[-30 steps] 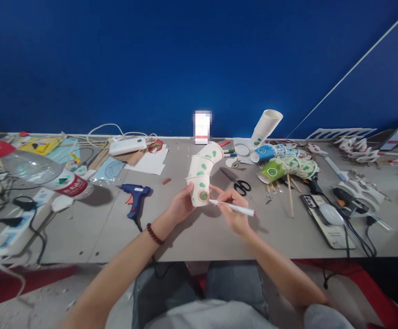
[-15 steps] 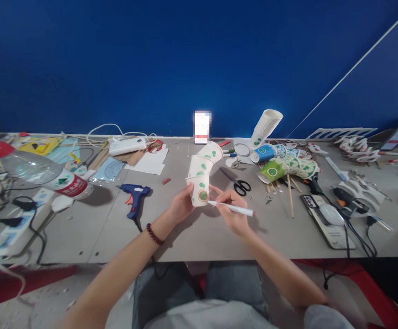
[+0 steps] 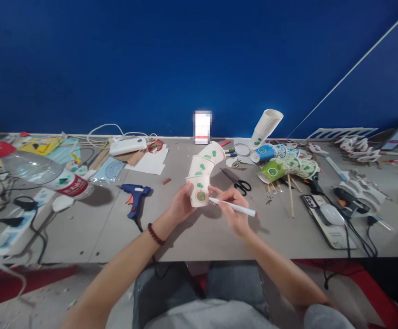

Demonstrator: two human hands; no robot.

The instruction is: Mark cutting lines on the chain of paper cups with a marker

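Observation:
My left hand [image 3: 182, 201] is wrapped round the lowest of several white paper cups [image 3: 203, 171], which are joined in a bent chain and printed with green shapes. A brownish ring surrounds the round green mark on that lowest cup. Between the fingers of my right hand [image 3: 232, 208] is a white marker [image 3: 240, 209] with a reddish end. Its tip is at the cup's right side, close to the ring; whether it touches I cannot tell. Black scissors [image 3: 241, 186] lie just behind my right hand. To the left rests a blue glue gun [image 3: 135, 196].
A tilted stack of white cups [image 3: 266, 127] stands behind blue and green cup chains [image 3: 274, 170]. On the right lie a phone [image 3: 327, 224] and another glue gun [image 3: 349, 201]. A large bottle [image 3: 44, 172] and power strip [image 3: 20, 224] occupy the left. A lit screen [image 3: 202, 128] faces me.
The cup chain has turned slightly, so the green mark sits a little further left on the lowest cup. The marker has shifted slightly right. Both hands keep their hold.

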